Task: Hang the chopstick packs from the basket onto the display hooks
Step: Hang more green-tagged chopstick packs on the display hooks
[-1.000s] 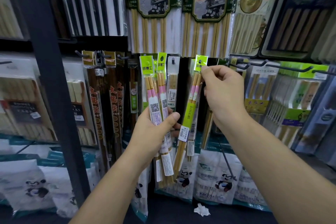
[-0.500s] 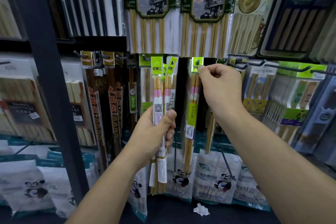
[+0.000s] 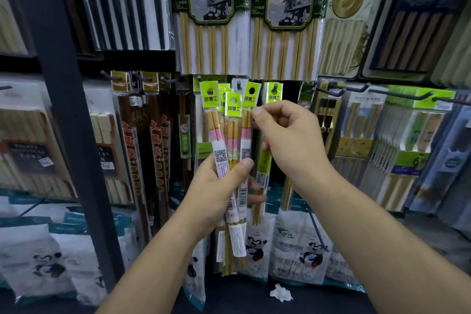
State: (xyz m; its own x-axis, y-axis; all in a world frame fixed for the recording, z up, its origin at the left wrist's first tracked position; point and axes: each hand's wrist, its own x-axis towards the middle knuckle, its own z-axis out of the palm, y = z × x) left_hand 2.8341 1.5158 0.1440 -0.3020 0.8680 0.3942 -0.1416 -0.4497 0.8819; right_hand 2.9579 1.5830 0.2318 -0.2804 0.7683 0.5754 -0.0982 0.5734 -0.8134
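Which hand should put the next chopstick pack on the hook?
Probably the right hand. Its fingers pinch the top of one pack beside the hook, while the left hand grips the bundle of packs.

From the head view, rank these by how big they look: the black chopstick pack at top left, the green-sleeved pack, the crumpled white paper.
1. black chopstick pack.
2. green-sleeved pack, partly behind the right hand.
3. crumpled white paper.
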